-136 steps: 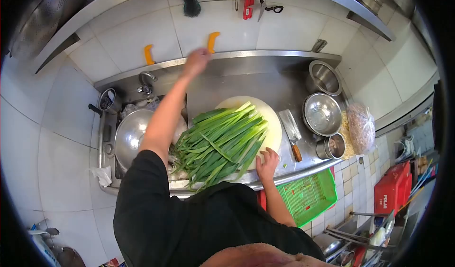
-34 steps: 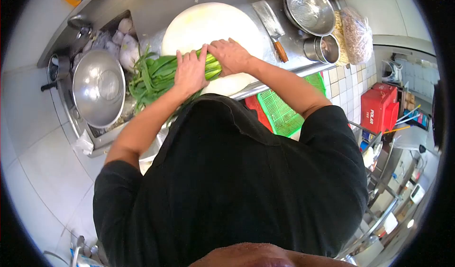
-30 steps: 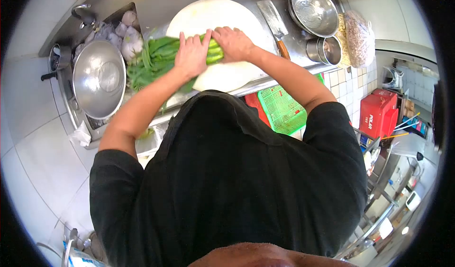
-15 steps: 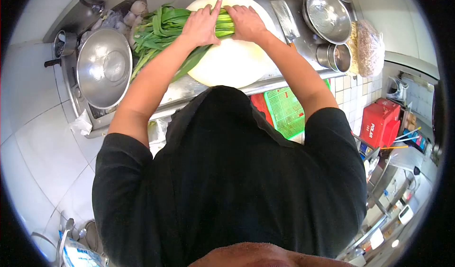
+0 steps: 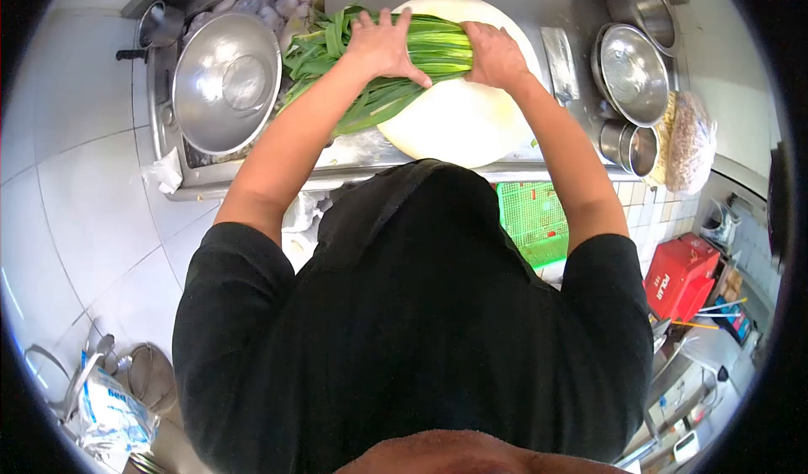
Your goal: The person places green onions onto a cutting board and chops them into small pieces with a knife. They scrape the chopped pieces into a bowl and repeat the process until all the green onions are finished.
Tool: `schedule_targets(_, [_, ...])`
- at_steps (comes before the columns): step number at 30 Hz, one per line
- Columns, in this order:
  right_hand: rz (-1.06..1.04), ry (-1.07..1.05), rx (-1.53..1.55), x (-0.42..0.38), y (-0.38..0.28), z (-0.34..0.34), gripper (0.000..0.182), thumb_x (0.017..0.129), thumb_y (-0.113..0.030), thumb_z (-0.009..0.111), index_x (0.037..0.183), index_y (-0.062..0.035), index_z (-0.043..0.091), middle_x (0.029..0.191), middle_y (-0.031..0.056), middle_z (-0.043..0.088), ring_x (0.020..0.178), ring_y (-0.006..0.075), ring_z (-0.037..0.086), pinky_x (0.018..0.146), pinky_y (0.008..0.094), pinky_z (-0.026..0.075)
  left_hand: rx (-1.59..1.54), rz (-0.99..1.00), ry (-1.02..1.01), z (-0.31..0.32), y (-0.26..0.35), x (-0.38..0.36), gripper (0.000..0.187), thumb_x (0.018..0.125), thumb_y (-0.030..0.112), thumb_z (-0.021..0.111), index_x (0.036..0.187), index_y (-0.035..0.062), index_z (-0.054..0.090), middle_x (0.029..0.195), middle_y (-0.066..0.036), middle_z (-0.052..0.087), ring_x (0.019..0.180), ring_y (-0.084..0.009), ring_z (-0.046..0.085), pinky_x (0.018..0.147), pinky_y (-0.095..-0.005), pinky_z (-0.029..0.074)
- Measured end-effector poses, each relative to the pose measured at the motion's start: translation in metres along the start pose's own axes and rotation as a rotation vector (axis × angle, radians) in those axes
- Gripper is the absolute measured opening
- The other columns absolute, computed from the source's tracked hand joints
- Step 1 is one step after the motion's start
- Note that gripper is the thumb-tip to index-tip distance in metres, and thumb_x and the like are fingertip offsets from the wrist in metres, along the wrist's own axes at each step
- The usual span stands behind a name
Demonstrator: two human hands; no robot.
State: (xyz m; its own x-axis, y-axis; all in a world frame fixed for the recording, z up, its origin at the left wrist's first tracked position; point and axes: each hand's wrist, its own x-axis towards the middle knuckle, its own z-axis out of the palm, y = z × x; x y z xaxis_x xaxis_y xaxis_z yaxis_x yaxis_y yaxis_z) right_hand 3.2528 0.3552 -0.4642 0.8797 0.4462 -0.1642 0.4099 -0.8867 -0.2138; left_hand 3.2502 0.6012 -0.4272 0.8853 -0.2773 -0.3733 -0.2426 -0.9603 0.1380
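Note:
A bunch of long green leafy stalks [image 5: 438,43] lies across the round white board [image 5: 471,125], its leaves hanging over the board's left side. My left hand [image 5: 385,51] rests on the leaves with its fingers spread. At the right end of the bunch, my right hand [image 5: 497,55] presses against the stalk ends, fingers together and curved around them. A cleaver [image 5: 560,61] lies on the metal counter just right of the board, its handle hidden from view.
A large metal bowl [image 5: 225,82] sits at the left beside a small pot [image 5: 161,25]. More metal bowls [image 5: 633,74] and cups [image 5: 638,150] stand at the right, near filled plastic bags [image 5: 692,141]. Below the counter are a green basket [image 5: 533,217] and a red box [image 5: 680,276].
The view has shifted, so the counter appears further right. My left hand has spread over the leaves, and the hands are further apart along the bunch.

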Motion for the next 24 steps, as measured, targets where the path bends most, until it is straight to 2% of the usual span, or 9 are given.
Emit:
schedule_targets(2, [-0.011,0.052,0.000,-0.006,-0.001,0.001,0.080,0.069,-0.027,0.087,0.138,-0.0096,0.051,0.126,0.0153,0.067,0.117,0.0361,0.064,0.103,0.0472,0.049,-0.055,-0.137,-0.082,0.003,-0.014,-0.008,0.151,0.049,0.070,0.094,0.165,0.0057,0.022,0.158,-0.035,0.037,0.147,-0.0519,0.037,0.116,-0.0662,0.036])
schedule_targets(8, [-0.027,0.079,0.024,-0.007,0.003,0.010,0.071,0.073,-0.020,0.079,0.137,-0.0099,0.052,0.128,0.0118,0.065,0.120,0.0336,0.063,0.103,0.0537,0.049,-0.204,-0.026,0.231,0.063,-0.064,-0.053,0.142,0.062,0.077,0.084,0.166,0.0053,0.021,0.164,-0.025,0.039,0.149,-0.0400,0.042,0.121,-0.0645,0.029])
schedule_targets(11, [-0.040,0.115,0.036,-0.007,0.007,0.017,0.071,0.073,-0.019,0.078,0.138,-0.0100,0.051,0.130,0.0117,0.064,0.121,0.0336,0.061,0.103,0.0543,0.049,-0.499,-0.166,0.127,0.037,-0.068,-0.032,0.134,0.069,0.086,0.073,0.166,0.0051,0.026,0.164,-0.023,0.041,0.152,-0.0395,0.039,0.123,-0.0702,0.012])
schedule_targets(13, [-0.029,0.095,0.031,-0.007,0.005,0.015,0.073,0.072,-0.019,0.079,0.139,-0.0106,0.051,0.130,0.0113,0.062,0.121,0.0335,0.060,0.102,0.0546,0.049,-0.804,-0.188,0.198,0.049,-0.101,0.013,0.108,0.089,0.088,0.045,0.159,0.0057,0.043,0.161,-0.018,0.048,0.151,-0.0394,0.040,0.121,-0.0747,-0.001])
schedule_targets(15, [-0.031,0.099,0.040,-0.008,0.004,0.012,0.073,0.071,-0.019,0.082,0.138,-0.0111,0.051,0.131,0.0108,0.062,0.123,0.0332,0.060,0.103,0.0551,0.049,-0.434,-0.316,0.117,0.004,-0.078,0.018,0.085,0.093,0.077,0.053,0.149,0.0129,0.060,0.151,-0.017,0.059,0.147,-0.0419,0.046,0.120,-0.0767,0.004])
schedule_targets(18, [-0.016,0.096,0.053,-0.010,0.002,0.012,0.075,0.071,-0.019,0.084,0.137,-0.0110,0.051,0.131,0.0104,0.062,0.125,0.0328,0.059,0.106,0.0563,0.048,-0.138,-0.214,-0.060,-0.021,-0.063,0.044,0.056,0.094,0.059,0.066,0.135,0.0221,0.073,0.134,-0.013,0.072,0.131,-0.0391,0.062,0.120,-0.0658,0.028])
schedule_targets(21, [-0.002,0.058,0.067,-0.013,0.000,0.003,0.077,0.071,-0.019,0.085,0.139,-0.0106,0.050,0.131,0.0103,0.062,0.125,0.0326,0.059,0.110,0.0571,0.046,-0.211,-0.018,-0.081,-0.018,-0.092,0.084,0.035,0.091,0.040,0.074,0.123,0.0263,0.080,0.118,-0.008,0.079,0.107,-0.0326,0.073,0.104,-0.0458,0.051])
schedule_targets(22, [0.009,0.044,0.080,-0.013,0.000,0.003,0.077,0.072,-0.018,0.084,0.141,-0.0105,0.050,0.134,0.0101,0.061,0.126,0.0326,0.058,0.111,0.0577,0.045,-0.323,-0.006,-0.031,-0.009,-0.110,0.102,0.031,0.090,0.032,0.075,0.118,0.0177,0.081,0.102,-0.008,0.081,0.088,-0.0237,0.075,0.086,-0.0360,0.057])
schedule_targets(24, [0.016,0.070,0.084,-0.013,-0.001,0.005,0.076,0.073,-0.018,0.083,0.141,-0.0107,0.050,0.135,0.0101,0.061,0.127,0.0325,0.058,0.111,0.0573,0.044,-0.587,-0.074,-0.050,-0.020,-0.133,0.098,0.026,0.091,0.028,0.075,0.109,0.0093,0.080,0.093,-0.007,0.079,0.085,-0.0200,0.074,0.082,-0.0363,0.056])
